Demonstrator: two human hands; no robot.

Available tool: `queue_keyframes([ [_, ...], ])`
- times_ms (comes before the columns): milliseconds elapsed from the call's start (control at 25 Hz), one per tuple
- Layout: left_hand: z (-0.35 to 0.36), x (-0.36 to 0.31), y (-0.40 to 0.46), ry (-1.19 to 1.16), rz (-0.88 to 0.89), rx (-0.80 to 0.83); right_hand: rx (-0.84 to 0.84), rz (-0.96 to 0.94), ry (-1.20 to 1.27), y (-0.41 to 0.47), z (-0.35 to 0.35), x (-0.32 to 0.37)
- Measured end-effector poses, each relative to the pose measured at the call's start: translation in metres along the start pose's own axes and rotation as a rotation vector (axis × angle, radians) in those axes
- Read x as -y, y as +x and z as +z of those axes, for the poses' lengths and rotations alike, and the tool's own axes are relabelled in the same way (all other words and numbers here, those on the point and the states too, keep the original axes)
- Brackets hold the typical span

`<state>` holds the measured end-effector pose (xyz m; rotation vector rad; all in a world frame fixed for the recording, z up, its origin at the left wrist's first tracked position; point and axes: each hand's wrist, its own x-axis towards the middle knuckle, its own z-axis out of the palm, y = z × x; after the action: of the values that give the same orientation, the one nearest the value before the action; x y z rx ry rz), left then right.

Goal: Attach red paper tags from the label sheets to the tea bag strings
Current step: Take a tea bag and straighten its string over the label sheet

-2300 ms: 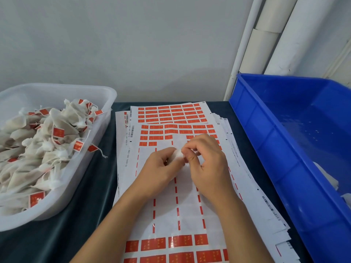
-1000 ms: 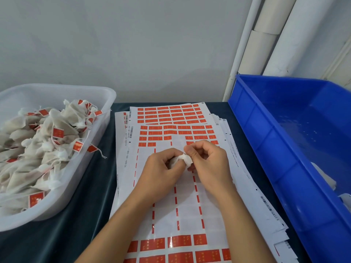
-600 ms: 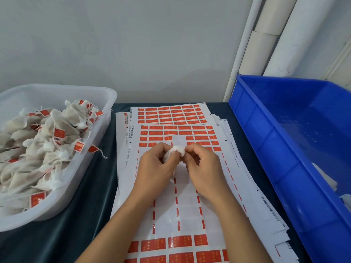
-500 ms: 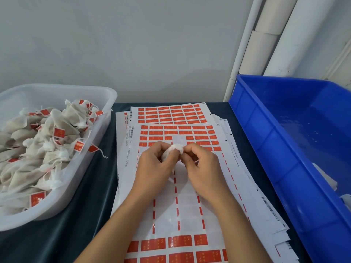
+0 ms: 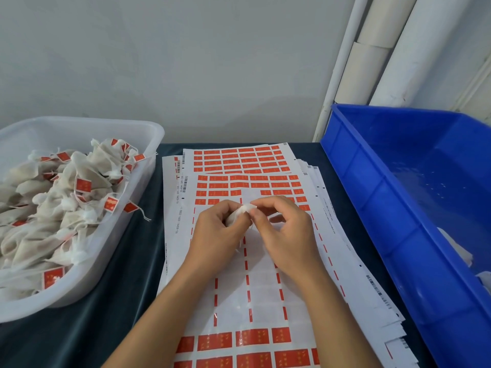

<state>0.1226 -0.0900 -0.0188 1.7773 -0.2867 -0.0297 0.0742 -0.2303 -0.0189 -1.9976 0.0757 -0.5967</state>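
Both hands pinch one tea bag above the label sheets

The left hand (image 5: 218,232) curls its fingers round a small white tea bag (image 5: 240,212) while the right hand (image 5: 285,229) nips the bag's top corner between thumb and forefinger — both held just over the top label sheet (image 5: 265,288), whose middle rows are already stripped of red tags. Tagged tea bags (image 5: 53,208) fill the white tub (image 5: 148,134) on the left — a blue bin (image 5: 372,208) stands on the right.
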Motion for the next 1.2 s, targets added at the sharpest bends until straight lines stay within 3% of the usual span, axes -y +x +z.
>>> queue_keyframes([
  [120,0.001,-0.004,-0.002,0.048,-0.011,0.062,-0.060,0.037,-0.016,0.000,-0.001,-0.001],
  [400,-0.010,-0.010,-0.002,-0.128,-0.048,0.187,-0.080,0.024,0.073,0.002,0.002,0.002],
  [640,-0.010,-0.009,-0.001,-0.197,-0.048,0.184,-0.074,-0.100,0.024,-0.002,0.001,0.004],
  [1200,-0.007,-0.013,-0.002,-0.229,-0.108,0.126,-0.054,-0.145,-0.189,-0.005,0.002,0.001],
])
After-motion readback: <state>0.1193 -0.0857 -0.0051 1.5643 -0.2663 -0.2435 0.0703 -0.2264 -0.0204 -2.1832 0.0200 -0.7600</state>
